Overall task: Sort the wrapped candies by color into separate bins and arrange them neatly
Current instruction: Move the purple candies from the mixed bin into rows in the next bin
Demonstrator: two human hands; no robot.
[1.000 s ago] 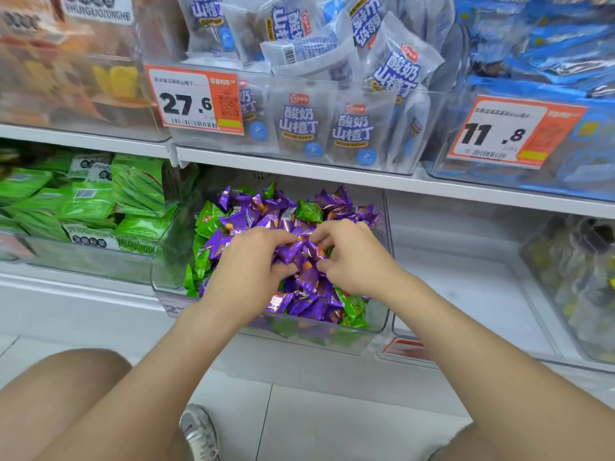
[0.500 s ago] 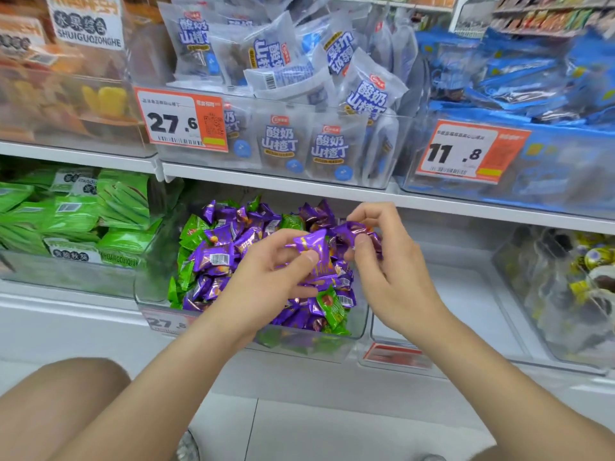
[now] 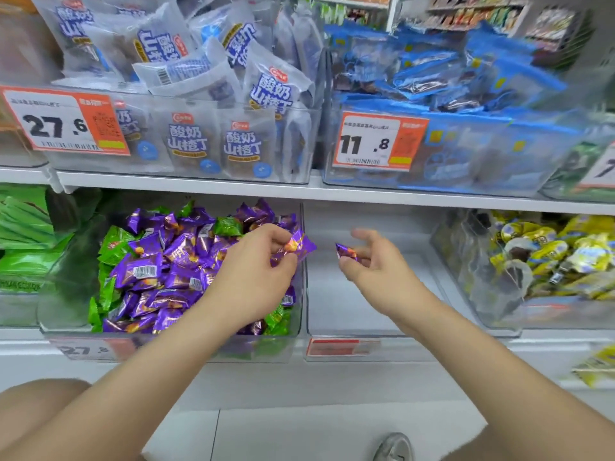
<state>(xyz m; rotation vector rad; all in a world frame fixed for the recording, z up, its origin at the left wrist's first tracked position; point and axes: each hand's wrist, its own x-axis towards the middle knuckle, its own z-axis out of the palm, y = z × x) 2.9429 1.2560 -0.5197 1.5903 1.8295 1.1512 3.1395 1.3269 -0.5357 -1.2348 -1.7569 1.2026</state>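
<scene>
Beneath a white shelf [image 3: 233, 192], clear bins [image 3: 336, 304] sit above pale floor tiles [image 3: 299, 434].

Bare forearms [image 3: 139, 374], bare knee [image 3: 30, 407], grey sneaker [image 3: 394, 448] toe.

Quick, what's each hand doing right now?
Left hand: pinching a purple candy.
Right hand: pinching a second purple candy.

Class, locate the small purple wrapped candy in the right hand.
Head view, right of centre: the right hand pinches the small purple wrapped candy over the clear plastic bin beside the mixed candy bin.
</scene>
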